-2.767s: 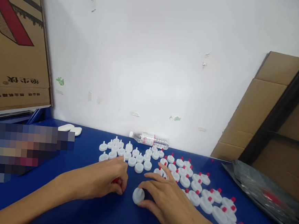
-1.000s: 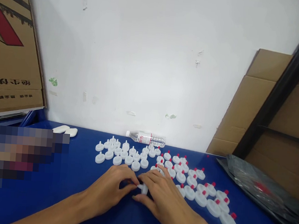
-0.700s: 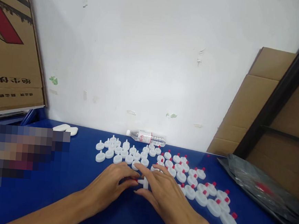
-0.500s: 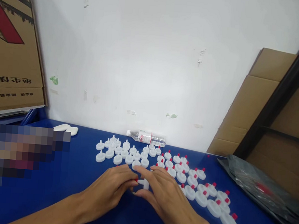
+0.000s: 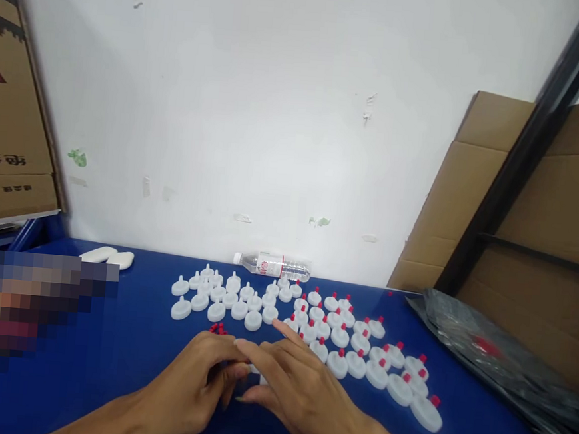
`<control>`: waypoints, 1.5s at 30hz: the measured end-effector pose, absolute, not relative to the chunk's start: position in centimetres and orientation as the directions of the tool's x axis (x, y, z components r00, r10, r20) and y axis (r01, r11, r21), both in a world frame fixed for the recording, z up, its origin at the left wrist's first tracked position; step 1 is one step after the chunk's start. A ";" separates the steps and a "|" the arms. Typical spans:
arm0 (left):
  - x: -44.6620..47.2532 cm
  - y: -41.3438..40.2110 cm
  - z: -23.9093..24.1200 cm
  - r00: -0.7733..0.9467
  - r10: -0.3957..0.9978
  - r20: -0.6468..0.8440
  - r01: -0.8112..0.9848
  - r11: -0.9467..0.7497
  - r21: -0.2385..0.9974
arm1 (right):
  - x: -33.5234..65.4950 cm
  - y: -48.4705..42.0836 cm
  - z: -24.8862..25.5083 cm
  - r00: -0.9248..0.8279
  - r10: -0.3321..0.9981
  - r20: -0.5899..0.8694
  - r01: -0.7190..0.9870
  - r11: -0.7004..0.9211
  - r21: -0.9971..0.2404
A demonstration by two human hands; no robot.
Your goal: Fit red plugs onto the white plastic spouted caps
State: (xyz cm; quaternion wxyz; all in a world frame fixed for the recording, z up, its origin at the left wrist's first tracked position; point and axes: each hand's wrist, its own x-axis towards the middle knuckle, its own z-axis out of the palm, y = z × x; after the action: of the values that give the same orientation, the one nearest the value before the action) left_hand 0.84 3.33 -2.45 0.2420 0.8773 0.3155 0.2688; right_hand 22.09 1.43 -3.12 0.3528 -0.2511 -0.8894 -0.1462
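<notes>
My right hand (image 5: 301, 385) is closed around a white plastic nozzle cap (image 5: 262, 379), mostly covered by the fingers. The cap lies on its side, its spout pointing left. My left hand (image 5: 201, 377) pinches at the spout end; the small red tip it held a moment ago is now hidden behind its fingers. Beyond the left hand lies a small pile of loose red tips (image 5: 219, 329). White nozzle caps with bare spouts (image 5: 216, 311) stand upright behind the hands. To the right stand several more caps with red tips on their spouts (image 5: 357, 363).
A clear plastic bottle (image 5: 293, 269) lies against the white wall. Two white rounded objects (image 5: 120, 260) sit at the back left of the blue table (image 5: 125, 324). A dark plastic bag (image 5: 479, 359) lies at right, near cardboard (image 5: 451, 196). A blurred patch covers the left edge.
The view has shifted, so the scene sits further left. Both hands appear slightly lower and closer together, and the red tip at the spout has gone out of sight behind the left fingers.
</notes>
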 end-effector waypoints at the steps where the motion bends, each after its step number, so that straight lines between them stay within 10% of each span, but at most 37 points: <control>1: 0.9 3.3 -2.6 0.646 0.703 0.297 0.429 -0.656 0.620 | 22.1 1.4 -3.2 -0.628 0.339 0.701 0.554 0.827 0.096; 19: 0.2 3.5 -2.5 0.641 0.762 0.096 0.463 -0.483 0.744 | 21.4 1.4 -4.3 -0.636 0.232 0.736 0.539 0.816 0.208; 33: 1.4 3.8 -1.2 0.589 0.773 0.237 0.543 -0.595 0.592 | 21.8 1.4 -3.0 -0.565 0.589 0.578 0.681 0.728 -0.078; 45: 1.1 4.1 -1.2 0.557 0.778 0.292 0.568 -0.613 0.549 | 22.5 2.0 -3.0 -0.530 0.651 0.543 0.753 0.656 -0.052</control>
State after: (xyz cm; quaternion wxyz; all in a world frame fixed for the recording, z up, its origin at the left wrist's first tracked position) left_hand 1.09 4.06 -1.21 0.2005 0.8592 0.3916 0.2613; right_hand 22.51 2.03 -3.02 0.2684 -0.4039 -0.8694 -0.0950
